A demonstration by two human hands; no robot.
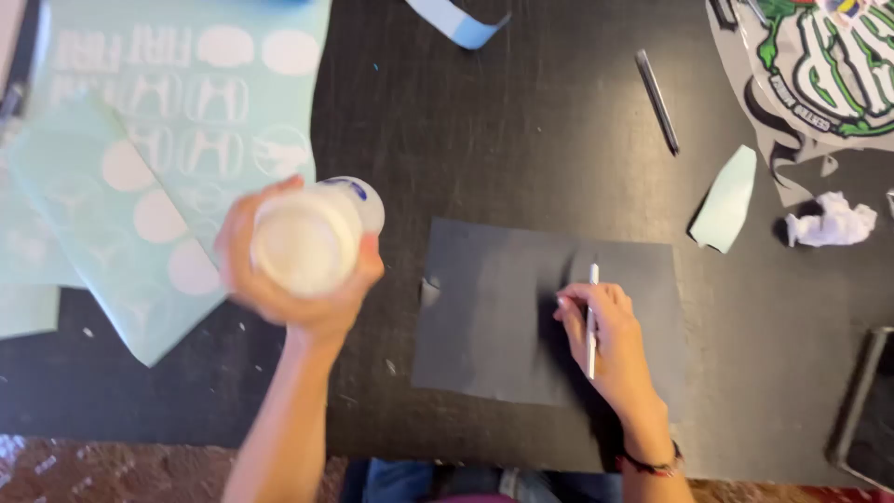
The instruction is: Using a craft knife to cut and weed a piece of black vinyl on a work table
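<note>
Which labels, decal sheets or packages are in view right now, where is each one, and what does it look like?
Pale mint decal sheets: far left, overlapping, with white ovals and emblem cut-outs.
Green, white and black printed sticker: top right corner, irregular outline.
White cylindrical container: held in left hand, blurred, blue mark near its far end.
Plain black rectangular sheet: centre, under right hand.

A white plastic bottle (312, 237) with a blue mark near its far end is gripped in the left hand (298, 279), lifted off the table and tipped so that its round pale base faces the camera; it is blurred. A thin white pen-like tool (592, 319) lies along the right hand (607, 335), its tip pointing away from the person and resting on a dark grey rectangular sheet (494, 307). That sheet lies flat on the black table, slightly skewed, with the right hand pressed on its right half.
</note>
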